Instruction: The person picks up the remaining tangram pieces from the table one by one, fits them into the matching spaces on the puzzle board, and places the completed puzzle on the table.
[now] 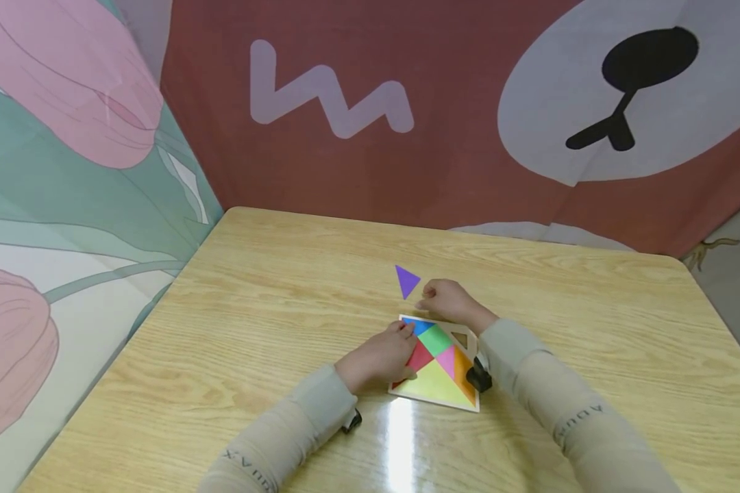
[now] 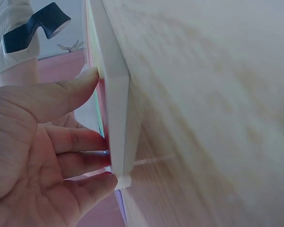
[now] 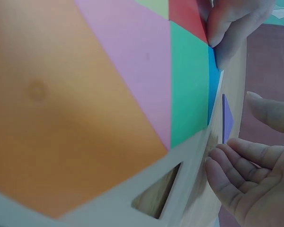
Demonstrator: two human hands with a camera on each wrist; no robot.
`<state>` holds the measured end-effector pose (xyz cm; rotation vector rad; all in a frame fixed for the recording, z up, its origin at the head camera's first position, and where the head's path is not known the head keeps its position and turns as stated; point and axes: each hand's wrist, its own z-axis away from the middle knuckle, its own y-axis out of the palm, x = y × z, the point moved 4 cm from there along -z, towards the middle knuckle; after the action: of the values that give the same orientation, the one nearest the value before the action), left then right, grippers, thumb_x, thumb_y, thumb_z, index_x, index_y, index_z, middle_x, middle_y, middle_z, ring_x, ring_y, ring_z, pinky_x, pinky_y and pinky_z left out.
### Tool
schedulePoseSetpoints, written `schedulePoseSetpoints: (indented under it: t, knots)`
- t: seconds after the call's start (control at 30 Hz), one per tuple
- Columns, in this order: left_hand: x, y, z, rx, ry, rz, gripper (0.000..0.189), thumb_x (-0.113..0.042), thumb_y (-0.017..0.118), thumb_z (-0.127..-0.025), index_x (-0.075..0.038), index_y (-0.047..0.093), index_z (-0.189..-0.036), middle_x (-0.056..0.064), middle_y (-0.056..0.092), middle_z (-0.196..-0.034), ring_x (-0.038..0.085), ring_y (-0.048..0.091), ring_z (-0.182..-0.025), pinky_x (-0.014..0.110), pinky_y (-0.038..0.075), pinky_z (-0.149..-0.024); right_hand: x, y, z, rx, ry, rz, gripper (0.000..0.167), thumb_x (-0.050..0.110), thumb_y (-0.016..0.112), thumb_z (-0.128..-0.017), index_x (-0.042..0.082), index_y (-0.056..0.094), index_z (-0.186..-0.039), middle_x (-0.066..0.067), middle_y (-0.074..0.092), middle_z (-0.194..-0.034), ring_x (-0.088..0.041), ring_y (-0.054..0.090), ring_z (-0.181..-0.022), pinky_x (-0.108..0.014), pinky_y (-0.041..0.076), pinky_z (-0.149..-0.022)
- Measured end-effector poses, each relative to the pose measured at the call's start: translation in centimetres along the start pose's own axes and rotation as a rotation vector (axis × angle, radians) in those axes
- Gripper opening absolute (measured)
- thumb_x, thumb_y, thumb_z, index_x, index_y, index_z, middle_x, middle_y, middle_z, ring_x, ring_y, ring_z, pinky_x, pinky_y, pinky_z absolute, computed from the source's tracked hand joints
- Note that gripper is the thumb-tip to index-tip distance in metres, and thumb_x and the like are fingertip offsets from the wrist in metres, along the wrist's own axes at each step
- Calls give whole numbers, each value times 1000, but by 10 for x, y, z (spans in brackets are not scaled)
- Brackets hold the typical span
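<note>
A tangram board (image 3: 194, 151) with a pale rim lies on the table, filled with flat coloured pieces: a yellow triangle (image 1: 434, 383), an orange piece (image 1: 464, 373), a pink one (image 1: 447, 359), a green one (image 1: 435, 339), a red one (image 1: 421, 356) and a blue one (image 1: 418, 324). My left hand (image 1: 387, 352) rests on the board's left side, its thumb and fingertips touching the pieces by the rim. Beyond the far edge lies a purple triangle (image 1: 407, 281), apart from the board. My right hand (image 1: 451, 301) hovers just right of it, fingers loosely bent and holding nothing.
A triangular cut-out (image 3: 157, 191) in the board shows wood beneath. The light wooden table (image 1: 253, 294) meets a red printed cloth (image 1: 345, 171) at the back and a flowered cloth (image 1: 99, 205) on the left. Dark wrist devices (image 1: 479, 376) sit under both sleeves.
</note>
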<state>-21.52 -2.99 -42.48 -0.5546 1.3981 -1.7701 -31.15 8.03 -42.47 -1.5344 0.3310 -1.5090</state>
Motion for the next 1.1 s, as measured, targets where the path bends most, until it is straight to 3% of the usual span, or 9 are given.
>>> schedulePoseSetpoints:
  t: [0.57, 0.9, 1.1]
  knots:
    - [1, -2, -1, -22, 23, -30, 62, -38, 58, -80, 0, 42, -126, 15, 32, -134, 27, 23, -125, 26, 19, -101, 0, -2, -15, -49, 58, -50, 38, 23, 61, -80, -8, 52, -102, -18, 54, -98, -27, 49, -87, -39, 42, -77]
    - [1, 0, -1, -9, 5, -11, 63, -38, 58, -80, 0, 41, -127, 15, 30, -135, 27, 22, -125, 26, 20, -101, 4, 2, -23, -84, -9, 50, 28, 21, 66, -75, -4, 54, -79, -10, 50, -71, -21, 44, -66, -31, 39, -58]
    - [0, -2, 0, -23, 13, -4, 63, -37, 58, -80, 1, 41, -127, 16, 31, -134, 28, 24, -124, 27, 25, -99, 7, 3, -24, -108, -38, 96, 31, 21, 66, -75, -7, 56, -85, -10, 51, -71, -21, 45, -67, -32, 40, -60]
